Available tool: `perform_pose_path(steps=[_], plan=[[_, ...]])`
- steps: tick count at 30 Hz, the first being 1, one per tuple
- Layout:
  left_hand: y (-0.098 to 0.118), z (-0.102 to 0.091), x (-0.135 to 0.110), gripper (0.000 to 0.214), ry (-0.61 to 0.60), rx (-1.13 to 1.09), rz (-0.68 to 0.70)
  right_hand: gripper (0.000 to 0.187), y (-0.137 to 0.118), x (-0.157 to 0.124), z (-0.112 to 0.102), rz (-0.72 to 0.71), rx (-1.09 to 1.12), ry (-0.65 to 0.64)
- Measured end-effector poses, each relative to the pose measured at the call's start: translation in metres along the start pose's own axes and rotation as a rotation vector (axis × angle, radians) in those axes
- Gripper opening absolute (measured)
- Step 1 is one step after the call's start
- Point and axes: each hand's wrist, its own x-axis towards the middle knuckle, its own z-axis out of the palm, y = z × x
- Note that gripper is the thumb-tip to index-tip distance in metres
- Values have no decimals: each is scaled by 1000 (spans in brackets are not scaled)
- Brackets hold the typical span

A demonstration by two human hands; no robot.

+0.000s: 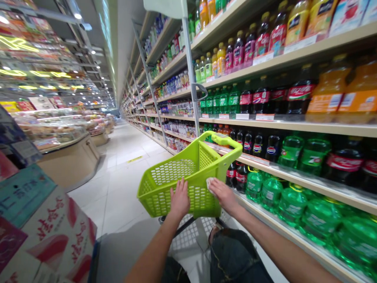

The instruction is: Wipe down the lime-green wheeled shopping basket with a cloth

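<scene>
R hand (223,193) grasps white cloth (210,184) against near side of green cart (196,184); L hand (180,199), splayed & holding nothing, rests there too. Wiping prob. underway; can't tell what's done vs left. Drinks shelf (294,125) just R of cart.

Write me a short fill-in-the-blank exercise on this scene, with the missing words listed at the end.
1. The shopping cart is lime ____ in colour.
2. A white wad, cloth or tissue, is held against the cart's side by the person's ____ hand.
3. The white box at the picture's lower left bears large ____ lettering.
4. The green bottles with yellow handles stand in the ____ row of drinks in view.

Missing words: green; right; red; lowest.
</scene>
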Motion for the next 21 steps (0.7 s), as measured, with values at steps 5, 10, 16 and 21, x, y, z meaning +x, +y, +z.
perform_pose_path(steps=[5, 10, 16, 21], plan=[[1, 0, 1, 63, 9, 5, -11, 35, 18, 26, -17, 13, -73, 155], [-1, 0, 0, 65, -24, 14, 0, 35, 18, -3, -14, -98, -104, -2], [-2, 3, 0, 63, -7, -14, 11, 36, 46, 47, -65, 135, -135, 312], [-1, -5, -4, 65, -39, -83, -5, 33, 48, 16, -49, -51, -63, 38]])
